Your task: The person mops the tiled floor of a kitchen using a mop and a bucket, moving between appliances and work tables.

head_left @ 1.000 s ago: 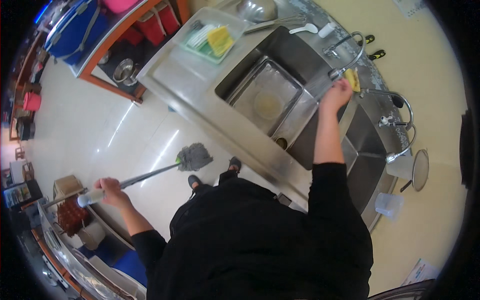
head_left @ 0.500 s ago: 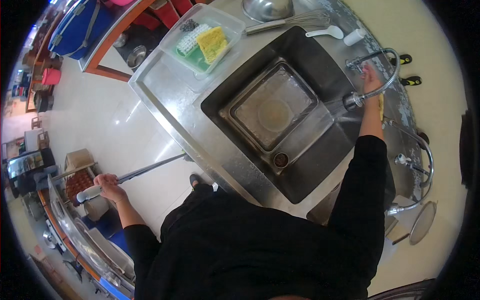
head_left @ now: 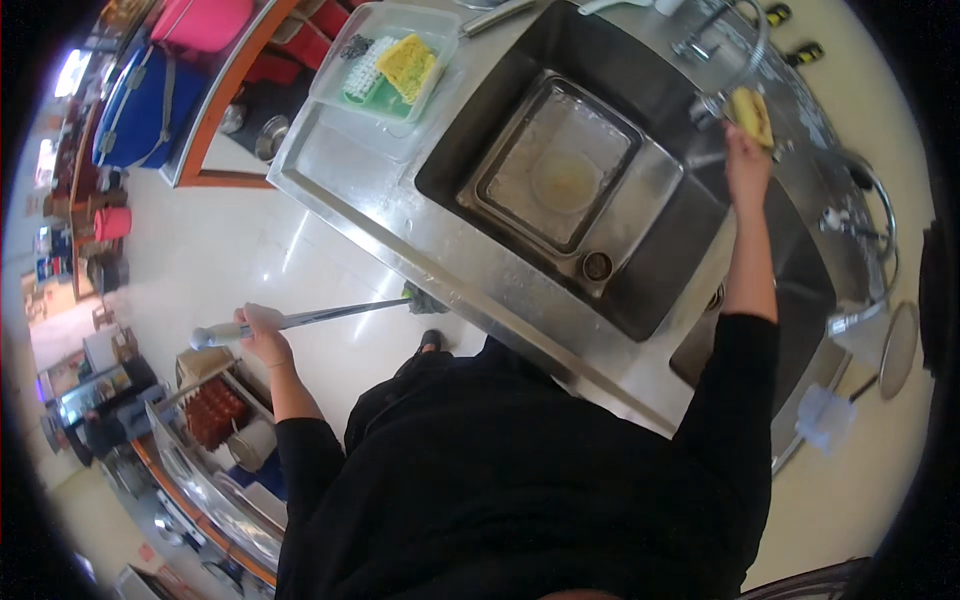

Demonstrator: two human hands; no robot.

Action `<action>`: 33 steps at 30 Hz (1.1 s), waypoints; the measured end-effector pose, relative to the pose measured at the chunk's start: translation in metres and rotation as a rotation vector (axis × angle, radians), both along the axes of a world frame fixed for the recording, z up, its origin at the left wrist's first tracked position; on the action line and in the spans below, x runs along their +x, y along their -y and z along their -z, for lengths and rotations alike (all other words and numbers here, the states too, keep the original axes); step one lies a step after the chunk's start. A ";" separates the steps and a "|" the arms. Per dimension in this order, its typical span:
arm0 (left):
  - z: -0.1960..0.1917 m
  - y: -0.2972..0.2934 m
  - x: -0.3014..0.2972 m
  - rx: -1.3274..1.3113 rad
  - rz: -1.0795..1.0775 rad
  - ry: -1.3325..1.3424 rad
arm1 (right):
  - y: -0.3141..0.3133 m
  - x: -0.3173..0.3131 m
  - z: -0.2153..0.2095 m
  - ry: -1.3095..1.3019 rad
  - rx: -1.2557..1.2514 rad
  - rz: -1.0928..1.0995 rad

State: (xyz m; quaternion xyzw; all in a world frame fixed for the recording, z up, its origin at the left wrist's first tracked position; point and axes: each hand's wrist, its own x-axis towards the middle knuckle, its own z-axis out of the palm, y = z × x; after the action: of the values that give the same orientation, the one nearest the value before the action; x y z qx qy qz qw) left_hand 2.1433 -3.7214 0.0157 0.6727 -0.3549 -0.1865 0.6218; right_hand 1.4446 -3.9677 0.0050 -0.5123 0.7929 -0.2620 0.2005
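My left hand point(head_left: 262, 335) is wrapped around the pale grip of a mop point(head_left: 340, 311). Its metal pole slants across to a green fitting and grey head near the floor, partly behind the sink counter's edge. On the right, my right hand point(head_left: 748, 165) has its fingers closed at the lower end of a yellow sponge point(head_left: 752, 115), beside the faucet's spray head point(head_left: 708, 108). The steel sink point(head_left: 655, 235) lies in front of me, with a shallow puddle and a drain strainer point(head_left: 597, 265) in its bottom.
A clear plastic tub point(head_left: 330, 85) at the back left of the counter holds a yellow cloth, a white scrubber and a steel scourer. Another basin point(head_left: 790, 290) and a second faucet point(head_left: 878, 185) are on the right. Blue point(head_left: 150, 110) and pink point(head_left: 205, 22) containers stand far left.
My right hand has left the faucet's knob and come back to the yellow sponge. The water stream no longer shows. The mop stays in my left hand as the view shifts.
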 end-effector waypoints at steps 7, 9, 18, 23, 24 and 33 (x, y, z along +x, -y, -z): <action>0.014 0.050 0.039 0.064 0.213 -0.065 | -0.312 0.101 0.003 -0.165 -0.396 0.183; 0.028 0.065 0.042 0.083 0.342 -0.104 | -0.407 0.139 0.016 -0.138 -0.522 0.426; 0.147 0.051 0.060 0.423 1.279 0.019 | -0.764 0.488 0.092 -0.078 -0.020 1.094; 0.155 0.006 0.027 0.606 1.275 -0.342 | -0.852 0.634 0.140 0.147 0.266 1.207; 0.149 -0.005 0.019 0.549 1.220 -0.333 | -0.868 0.658 0.143 0.174 0.306 1.255; 0.016 -0.112 -0.089 0.224 1.349 -0.009 | -1.008 0.852 0.179 0.372 0.234 1.698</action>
State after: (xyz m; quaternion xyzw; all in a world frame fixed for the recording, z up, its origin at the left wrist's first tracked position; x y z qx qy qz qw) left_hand 2.0539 -3.6097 -0.0008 0.3641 -0.6725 -0.5715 0.2976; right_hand 2.2968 -2.9596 -0.1741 0.3258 0.8825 -0.3191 0.1150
